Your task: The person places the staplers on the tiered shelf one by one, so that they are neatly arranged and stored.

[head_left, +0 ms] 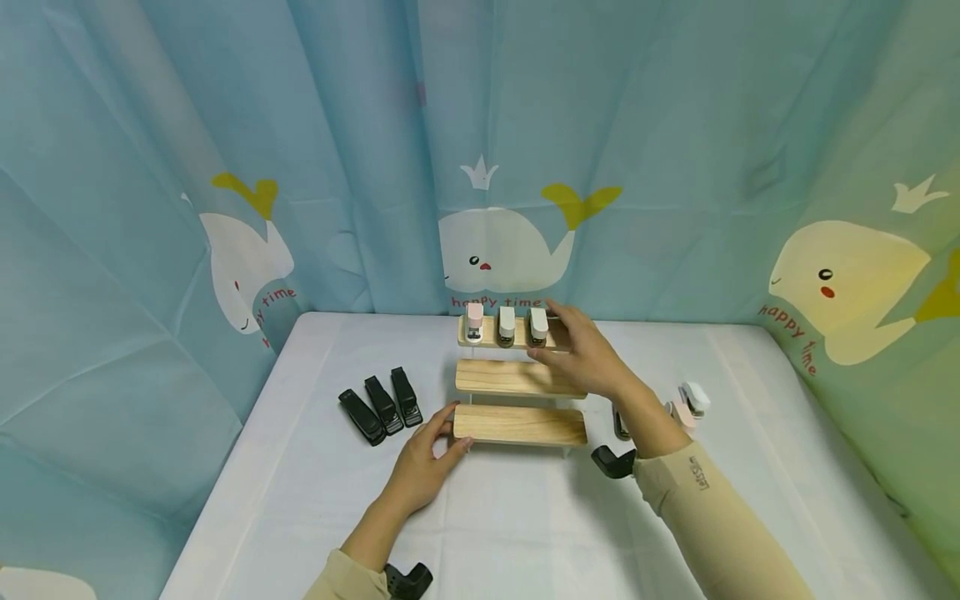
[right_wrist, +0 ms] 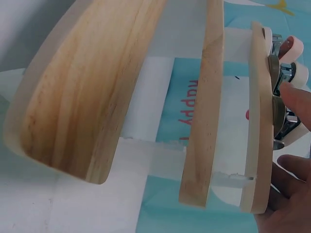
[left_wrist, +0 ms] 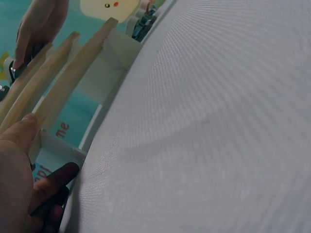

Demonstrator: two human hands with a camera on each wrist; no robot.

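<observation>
A three-tier wooden display stand (head_left: 521,425) stands on the table. Its top tier bears a pink mini stapler (head_left: 475,321) and two white ones, the middle (head_left: 507,325) and the right-hand (head_left: 538,325). My right hand (head_left: 592,354) is at the right of that tier, its thumb before the right-hand white stapler and a finger behind it, pinching it. In the right wrist view the thumb partly covers this stapler (right_wrist: 294,133). My left hand (head_left: 420,462) grips the left end of the lowest tier, thumb on the board (left_wrist: 63,90) and fingers lower by the support.
Several black staplers (head_left: 382,406) lie left of the stand. To the right, partly behind my right forearm, are a white stapler (head_left: 696,398), a pink one (head_left: 681,414) and a dark object (head_left: 621,422). A whale-print curtain (head_left: 360,167) hangs behind the table (head_left: 300,517).
</observation>
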